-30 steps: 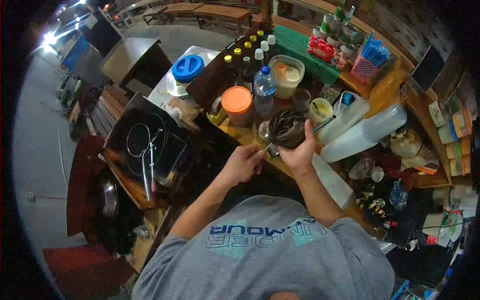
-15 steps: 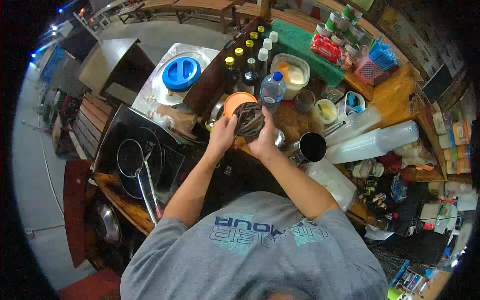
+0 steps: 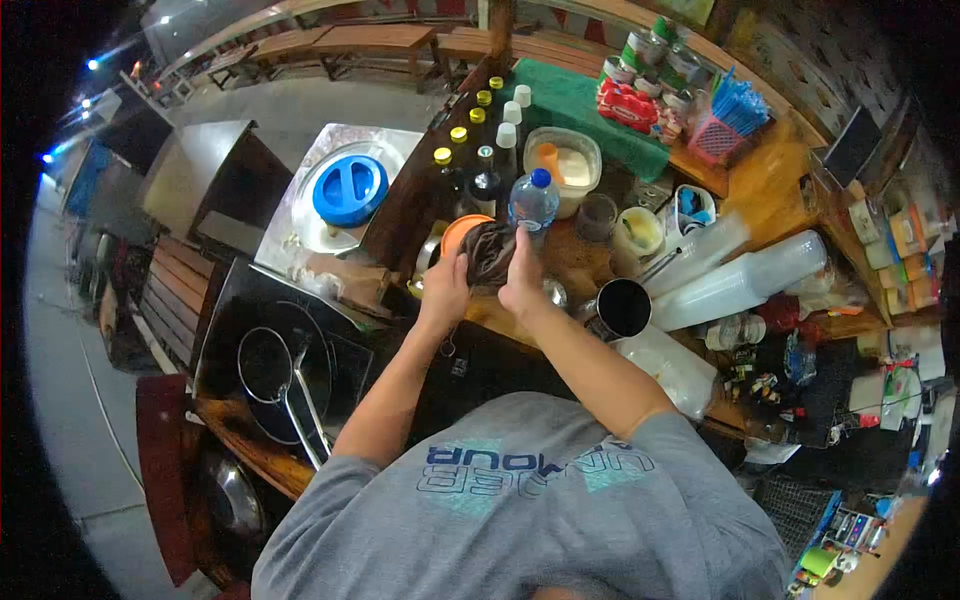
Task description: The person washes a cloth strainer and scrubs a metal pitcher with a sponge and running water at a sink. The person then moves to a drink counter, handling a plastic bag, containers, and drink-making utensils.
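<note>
Between my two hands is a dark brown bunched cloth (image 3: 490, 252), wrinkled and folded; its exact kind is hard to make out. My left hand (image 3: 446, 288) grips its left side with the thumb up. My right hand (image 3: 521, 276) presses against its right side, fingers mostly hidden behind. A small wire ring (image 3: 447, 347) hangs under my left wrist; whether it belongs to the cloth I cannot tell. Just behind the cloth shows an orange round lid or bowl (image 3: 462, 230). Close beyond my right hand stands a water bottle with a blue cap (image 3: 535, 205).
On the left, a wire strainer (image 3: 265, 362) and tongs lie over a dark pan (image 3: 318, 420). A blue lid (image 3: 350, 190) sits further back. Capped bottles (image 3: 485, 185) line the counter's back. To the right are a dark metal mug (image 3: 622, 308), stacked plastic cups (image 3: 745, 283) and tubs (image 3: 640, 232).
The camera view has tilted and shifted slightly. My hands still hold the dark cloth; it has turned between them, and the right thumb is now straighter and raised. The small wire ring has come into sight.
</note>
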{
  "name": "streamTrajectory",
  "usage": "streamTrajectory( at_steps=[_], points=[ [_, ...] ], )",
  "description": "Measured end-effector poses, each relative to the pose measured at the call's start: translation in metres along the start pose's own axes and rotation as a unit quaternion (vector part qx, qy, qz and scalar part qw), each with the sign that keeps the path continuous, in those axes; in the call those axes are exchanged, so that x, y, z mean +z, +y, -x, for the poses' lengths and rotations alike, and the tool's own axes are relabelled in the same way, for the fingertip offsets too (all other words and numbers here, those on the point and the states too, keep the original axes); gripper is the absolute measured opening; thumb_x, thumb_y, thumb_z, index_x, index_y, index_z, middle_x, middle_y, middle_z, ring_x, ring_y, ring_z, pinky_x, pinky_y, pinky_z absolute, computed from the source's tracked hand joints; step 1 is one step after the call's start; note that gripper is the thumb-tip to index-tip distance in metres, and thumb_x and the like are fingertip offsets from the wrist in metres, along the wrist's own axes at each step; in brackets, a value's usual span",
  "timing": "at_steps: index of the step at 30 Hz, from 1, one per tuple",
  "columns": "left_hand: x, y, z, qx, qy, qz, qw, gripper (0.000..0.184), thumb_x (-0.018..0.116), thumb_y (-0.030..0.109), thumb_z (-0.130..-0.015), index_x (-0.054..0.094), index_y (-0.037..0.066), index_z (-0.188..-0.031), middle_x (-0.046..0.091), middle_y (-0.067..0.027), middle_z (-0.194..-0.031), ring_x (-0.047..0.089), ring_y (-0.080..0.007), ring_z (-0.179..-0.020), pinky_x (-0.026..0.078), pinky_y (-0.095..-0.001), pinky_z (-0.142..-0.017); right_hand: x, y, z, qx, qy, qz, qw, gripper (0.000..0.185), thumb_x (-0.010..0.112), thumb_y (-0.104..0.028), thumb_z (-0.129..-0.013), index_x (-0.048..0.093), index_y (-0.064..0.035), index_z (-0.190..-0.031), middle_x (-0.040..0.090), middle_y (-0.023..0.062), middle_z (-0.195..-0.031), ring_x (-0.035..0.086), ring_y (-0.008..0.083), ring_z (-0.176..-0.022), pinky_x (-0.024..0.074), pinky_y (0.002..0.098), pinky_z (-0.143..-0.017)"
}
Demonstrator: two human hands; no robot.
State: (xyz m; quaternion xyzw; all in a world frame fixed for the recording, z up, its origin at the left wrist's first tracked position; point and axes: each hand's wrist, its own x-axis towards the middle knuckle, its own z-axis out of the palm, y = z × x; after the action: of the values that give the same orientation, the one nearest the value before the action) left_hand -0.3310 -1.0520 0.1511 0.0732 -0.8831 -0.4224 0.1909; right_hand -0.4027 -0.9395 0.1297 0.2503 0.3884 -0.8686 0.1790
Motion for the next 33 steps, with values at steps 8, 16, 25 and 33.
streamTrajectory(
  at_steps=[8, 16, 25, 33],
  points=[
    [-0.009, -0.005, -0.007, 0.018, 0.001, 0.081, 0.997, 0.031, 0.047, 0.021, -0.099, 0.059, -0.003, -0.115, 0.064, -0.0250, -0.093, 0.065, -0.0368, -0.088, 0.048, -0.0409, -0.076, -0.004, 0.012, -0.017, 0.041, -0.058, -0.063, 0.995, 0.058, 0.052, -0.056, -0.092, 0.057, -0.0038, -0.118, 0.062, 0.0084, -0.118, 0.062, 0.0239, -0.105, 0.0507, 0.0418, -0.090],
    [0.009, -0.044, -0.009, -0.023, 0.015, 0.110, 0.994, 0.030, 0.045, 0.018, -0.099, 0.058, -0.004, -0.115, 0.066, -0.0177, -0.096, 0.064, -0.0314, -0.090, 0.047, -0.0366, -0.079, -0.019, 0.035, -0.065, 0.030, -0.003, 0.021, 0.999, 0.065, 0.053, -0.055, -0.093, 0.051, -0.0030, -0.132, 0.052, 0.0127, -0.132, 0.054, 0.0279, -0.115, 0.0484, 0.0437, -0.092],
    [0.011, -0.052, -0.032, -0.076, -0.014, -0.035, 0.996, 0.032, 0.046, 0.017, -0.098, 0.058, -0.004, -0.119, 0.065, -0.0255, -0.107, 0.062, -0.0412, -0.102, 0.048, -0.0449, -0.085, -0.021, -0.021, 0.000, -0.156, -0.041, 0.400, 0.902, 0.053, 0.066, -0.036, -0.088, 0.058, 0.0031, -0.122, 0.068, 0.0166, -0.103, 0.067, 0.0225, -0.092, 0.0555, 0.0325, -0.060],
    [0.006, -0.030, -0.036, -0.087, 0.007, -0.026, 0.996, 0.027, 0.055, 0.020, -0.094, 0.061, 0.000, -0.112, 0.068, -0.0223, -0.092, 0.066, -0.0399, -0.084, 0.051, -0.0451, -0.073, -0.052, -0.042, 0.025, -0.143, -0.122, 0.545, 0.817, 0.054, 0.071, -0.037, -0.082, 0.063, 0.0041, -0.116, 0.069, 0.0193, -0.105, 0.067, 0.0287, -0.099, 0.0520, 0.0379, -0.086]
  ],
)
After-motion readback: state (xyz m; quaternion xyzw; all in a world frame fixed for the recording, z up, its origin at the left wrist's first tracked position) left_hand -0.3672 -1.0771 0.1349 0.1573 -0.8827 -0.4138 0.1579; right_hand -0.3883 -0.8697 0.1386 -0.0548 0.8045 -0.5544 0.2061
